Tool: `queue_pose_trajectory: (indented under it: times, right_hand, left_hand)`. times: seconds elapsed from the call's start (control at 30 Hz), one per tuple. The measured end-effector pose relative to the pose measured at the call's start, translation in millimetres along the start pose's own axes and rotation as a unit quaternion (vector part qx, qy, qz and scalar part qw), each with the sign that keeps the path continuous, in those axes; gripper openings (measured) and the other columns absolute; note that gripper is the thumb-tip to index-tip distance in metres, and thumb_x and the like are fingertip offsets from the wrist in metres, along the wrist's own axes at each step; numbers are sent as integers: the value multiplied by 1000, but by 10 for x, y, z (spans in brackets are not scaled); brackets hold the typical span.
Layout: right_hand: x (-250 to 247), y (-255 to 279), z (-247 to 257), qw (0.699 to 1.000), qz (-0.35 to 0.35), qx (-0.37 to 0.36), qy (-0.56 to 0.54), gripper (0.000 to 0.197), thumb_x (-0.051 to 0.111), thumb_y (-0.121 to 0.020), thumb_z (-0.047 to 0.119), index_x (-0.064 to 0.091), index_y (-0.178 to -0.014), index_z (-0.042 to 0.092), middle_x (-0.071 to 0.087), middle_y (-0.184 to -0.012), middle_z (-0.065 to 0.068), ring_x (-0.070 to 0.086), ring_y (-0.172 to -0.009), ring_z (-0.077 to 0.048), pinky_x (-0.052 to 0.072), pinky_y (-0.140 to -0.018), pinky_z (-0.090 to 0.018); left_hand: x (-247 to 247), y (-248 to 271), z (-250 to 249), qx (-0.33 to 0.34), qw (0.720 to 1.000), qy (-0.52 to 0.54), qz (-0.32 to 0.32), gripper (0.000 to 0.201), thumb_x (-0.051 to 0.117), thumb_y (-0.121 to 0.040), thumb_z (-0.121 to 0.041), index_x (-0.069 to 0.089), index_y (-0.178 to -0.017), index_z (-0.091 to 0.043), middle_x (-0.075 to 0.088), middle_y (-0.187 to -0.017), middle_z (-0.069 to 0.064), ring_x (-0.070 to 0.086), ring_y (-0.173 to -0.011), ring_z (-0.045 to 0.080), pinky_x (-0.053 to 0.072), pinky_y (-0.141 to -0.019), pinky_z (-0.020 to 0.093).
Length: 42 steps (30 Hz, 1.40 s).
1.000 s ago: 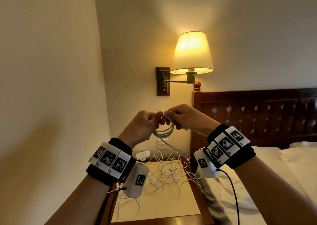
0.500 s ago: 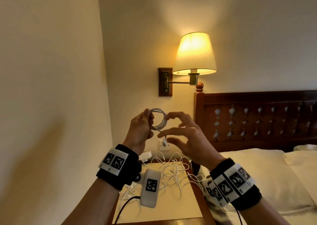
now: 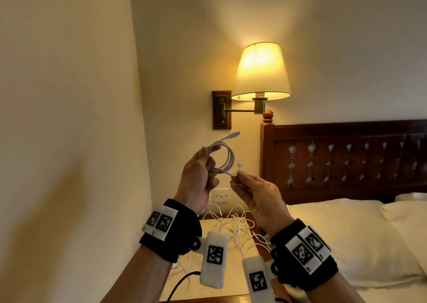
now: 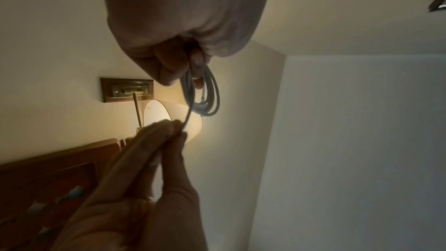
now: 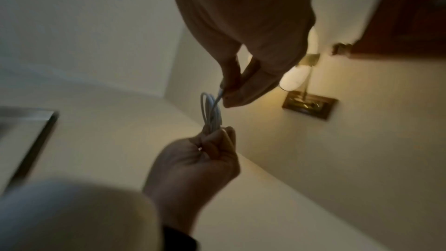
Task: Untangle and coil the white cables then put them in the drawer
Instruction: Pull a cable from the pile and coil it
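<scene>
Left of the lit wall lamp [image 3: 260,70] and below it, your left hand [image 3: 196,178] is raised with its fingers curled round one side of a coiled white cable [image 3: 225,158], gripping the loops together; one plug end sticks up out of the coil toward the lamp's wooden wall plate [image 3: 221,110]. Just right of the coil, still under the lamp, your right hand [image 3: 258,198] pinches the cable's other end between thumb and fingertips [image 3: 241,175], the remaining fingers loosely bent. Lower down, beneath both hands, the rest of the white cables [image 3: 233,227] lie in a tangle on the nightstand [image 3: 231,279]. Right of the lamp stands the dark headboard [image 3: 346,159], with the pillow [image 3: 335,233] below it.
</scene>
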State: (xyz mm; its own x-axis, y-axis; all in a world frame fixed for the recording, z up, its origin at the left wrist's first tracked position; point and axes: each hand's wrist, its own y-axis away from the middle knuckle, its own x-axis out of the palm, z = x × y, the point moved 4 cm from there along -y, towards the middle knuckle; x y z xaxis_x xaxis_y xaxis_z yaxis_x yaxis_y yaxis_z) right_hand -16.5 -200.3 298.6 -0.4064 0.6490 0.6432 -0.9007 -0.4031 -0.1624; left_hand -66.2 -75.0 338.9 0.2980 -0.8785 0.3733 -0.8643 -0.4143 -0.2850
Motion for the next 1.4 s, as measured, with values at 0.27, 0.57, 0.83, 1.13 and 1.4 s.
queue_pose_trajectory:
  times: [0.27, 0.57, 0.83, 1.13, 1.4]
  right_hand:
    - [32, -43, 101, 996, 13, 21, 87, 12, 60, -89, -3, 72, -91, 0, 73, -81, -16, 72, -71, -21, 60, -63, -26]
    - [234, -85, 216, 986, 51, -36, 152, 21, 56, -90, -5, 70, -101, 6, 74, -87, -11, 71, -79, -17, 58, -73, -27]
    - [293, -104, 200, 998, 62, -20, 27, 26, 41, -94, -4, 48, -114, 11, 69, -97, -23, 68, -84, -29, 55, -87, -41]
    - [292, -89, 249, 902, 40, -232, 361, 15, 66, -89, 16, 71, -102, 22, 73, -95, -1, 69, -88, -20, 59, -84, -41]
    - [196, -220, 406, 820, -64, -315, 473, 17, 63, -92, 19, 64, -106, 9, 49, -117, 5, 50, -103, -5, 40, -77, -2]
  left_hand:
    - [3, 21, 19, -11, 999, -16, -33, 36, 35, -103, -33, 67, -107, -17, 32, -63, -4, 25, -54, 9, 22, -45, 21]
    - [54, 86, 213, -37, 996, -84, -21, 33, 36, -103, -37, 65, -111, -22, 38, -64, -3, 34, -59, 11, 29, -49, 24]
    - [-53, 10, 257, -1, 991, -121, -49, 33, 38, -103, -38, 66, -100, -20, 37, -71, 1, 32, -62, 13, 30, -50, 25]
    - [5, 30, 220, 19, 990, -132, -55, 30, 38, -102, -37, 63, -98, -20, 42, -71, 2, 37, -63, 13, 33, -50, 25]
    - [-25, 65, 204, 72, 985, -152, -34, 35, 39, -102, -38, 70, -101, -21, 39, -69, 1, 33, -63, 15, 31, -50, 25]
